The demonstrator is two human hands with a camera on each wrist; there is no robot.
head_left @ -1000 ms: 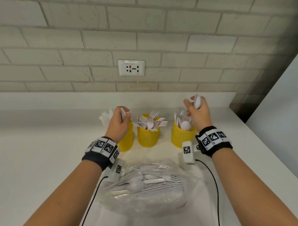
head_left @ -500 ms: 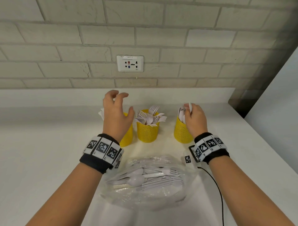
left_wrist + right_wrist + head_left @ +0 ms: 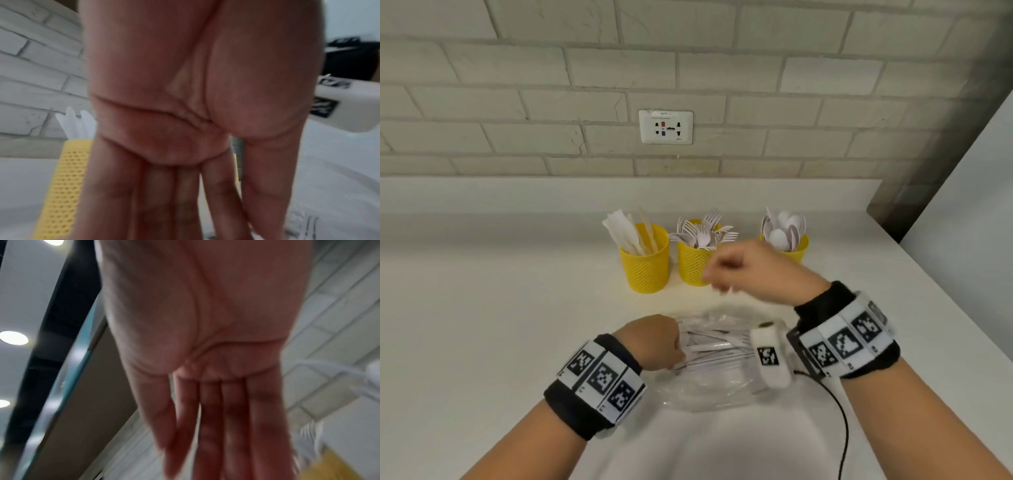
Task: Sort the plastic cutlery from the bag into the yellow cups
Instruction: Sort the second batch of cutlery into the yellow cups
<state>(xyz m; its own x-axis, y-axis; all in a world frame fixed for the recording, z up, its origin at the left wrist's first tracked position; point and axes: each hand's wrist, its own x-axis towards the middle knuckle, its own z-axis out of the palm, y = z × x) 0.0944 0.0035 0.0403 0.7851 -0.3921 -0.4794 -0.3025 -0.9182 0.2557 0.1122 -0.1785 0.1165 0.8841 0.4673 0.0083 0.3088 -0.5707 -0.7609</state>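
Note:
Three yellow mesh cups stand in a row at the back of the counter: the left cup (image 3: pixel 645 265) holds knives, the middle cup (image 3: pixel 692 265) forks, the right cup (image 3: pixel 798 247) spoons. A clear plastic bag (image 3: pixel 717 387) with white cutlery inside lies in front of them. My left hand (image 3: pixel 657 339) is at the bag's left end; in the left wrist view its fingers (image 3: pixel 185 203) are straight and hold nothing. My right hand (image 3: pixel 722 277), blurred, hovers above the bag's far edge, before the fork cup. Its fingers (image 3: pixel 216 426) are straight and empty.
A white counter (image 3: pixel 500 325) runs to a brick wall with a socket (image 3: pixel 666 126). The counter's edge slants down the right side beside a pale panel (image 3: pixel 969 212). A black cable (image 3: pixel 843 431) trails from my right wristband.
Both hands let go of their cutlery at the cups and came back down. The left dropped to the bag, and the right swung left and down from the spoon cup.

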